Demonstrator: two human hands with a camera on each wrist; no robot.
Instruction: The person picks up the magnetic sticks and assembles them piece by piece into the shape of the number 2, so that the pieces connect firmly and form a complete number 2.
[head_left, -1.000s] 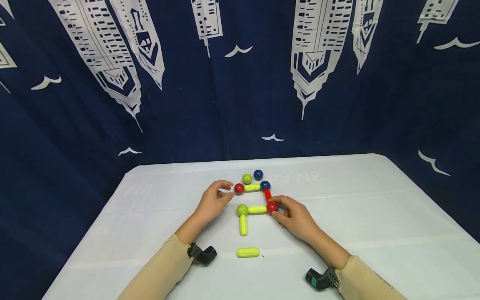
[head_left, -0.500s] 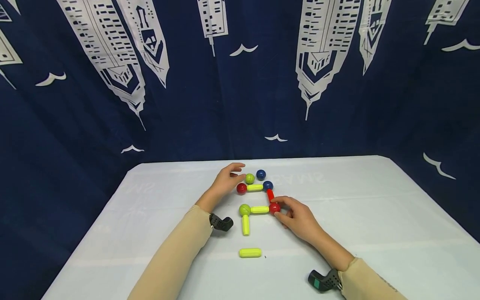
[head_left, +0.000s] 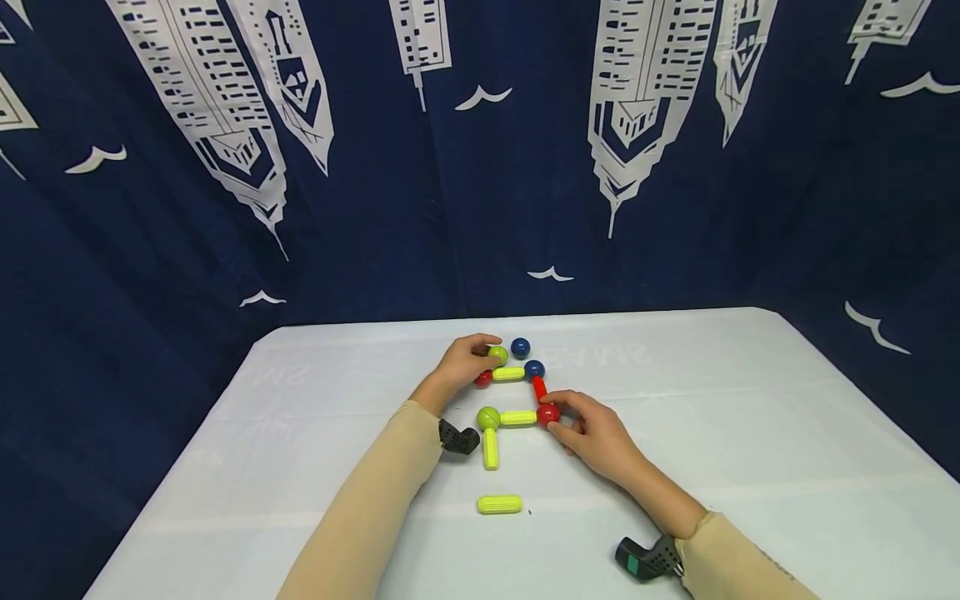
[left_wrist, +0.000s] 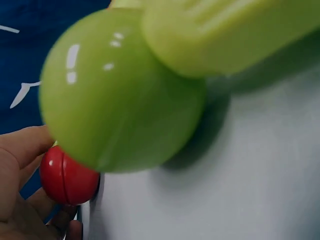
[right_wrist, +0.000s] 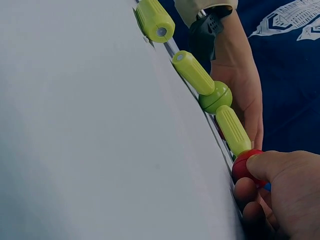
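Observation:
My left hand pinches a loose green ball between thumb and fingers at the back of the structure. Just below that hand is a red ball, partly covered; it shows whole in the left wrist view as a red ball. My right hand grips another red ball, thumb on its near side. Rods join the balls: a red rod up to a blue ball, a yellow rod leftward from there, and another yellow rod to a green ball.
From that green ball a yellow rod points towards me. A separate yellow rod lies nearer the front. Behind the structure is a loose blue ball. A white cloth covers the table; a dark blue patterned curtain hangs behind.
My left hand has moved forward and right, past the far red ball, and has taken hold of the loose green ball. My right hand has stayed on its red ball.

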